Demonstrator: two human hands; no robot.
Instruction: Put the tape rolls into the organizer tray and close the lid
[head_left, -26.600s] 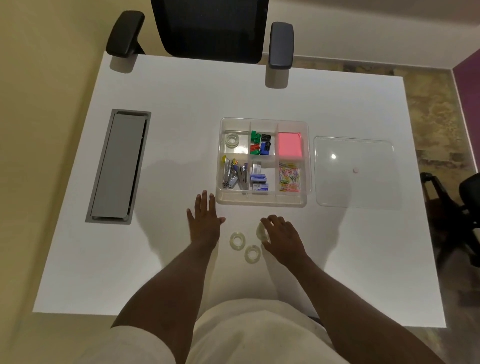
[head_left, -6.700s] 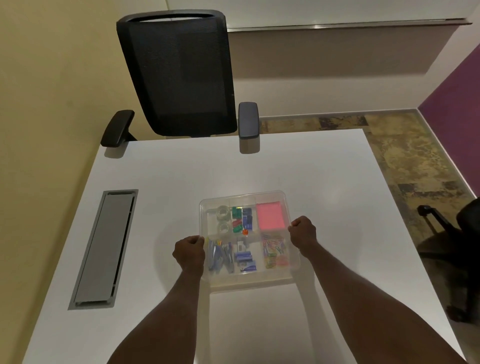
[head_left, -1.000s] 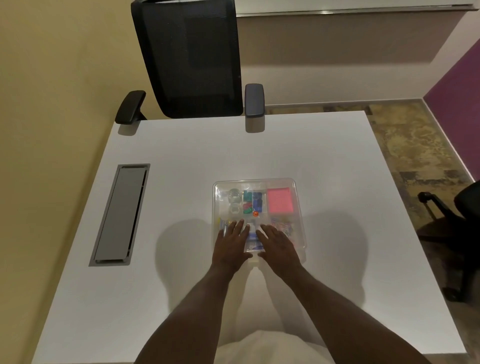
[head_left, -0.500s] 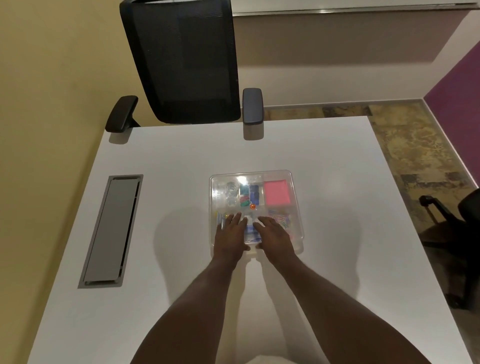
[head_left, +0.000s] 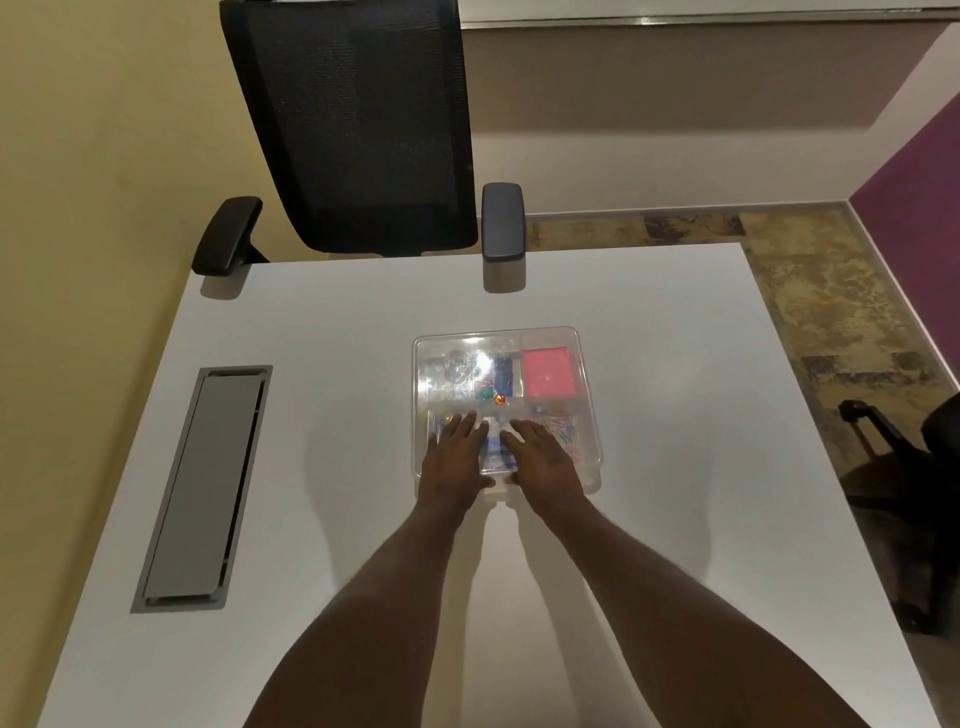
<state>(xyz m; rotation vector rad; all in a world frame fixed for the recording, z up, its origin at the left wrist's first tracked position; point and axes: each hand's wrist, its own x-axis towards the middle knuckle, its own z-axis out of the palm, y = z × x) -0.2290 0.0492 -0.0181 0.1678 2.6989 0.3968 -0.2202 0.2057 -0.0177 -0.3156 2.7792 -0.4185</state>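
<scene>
Two hands, the left hand (head_left: 451, 457) and right hand (head_left: 543, 457), lie flat and open, gripping nothing, on one clear lid (head_left: 545, 338) covering one organizer tray (head_left: 592, 470). Beyond the left fingertips, tape rolls (head_left: 457, 366) blur under glare; number unclear.

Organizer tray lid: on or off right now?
On. The clear lid covers the tray, glare across it; both hands lie flat on top.

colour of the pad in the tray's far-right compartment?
Pink sticky-note pad, seen through the clear lid in the head view.
</scene>
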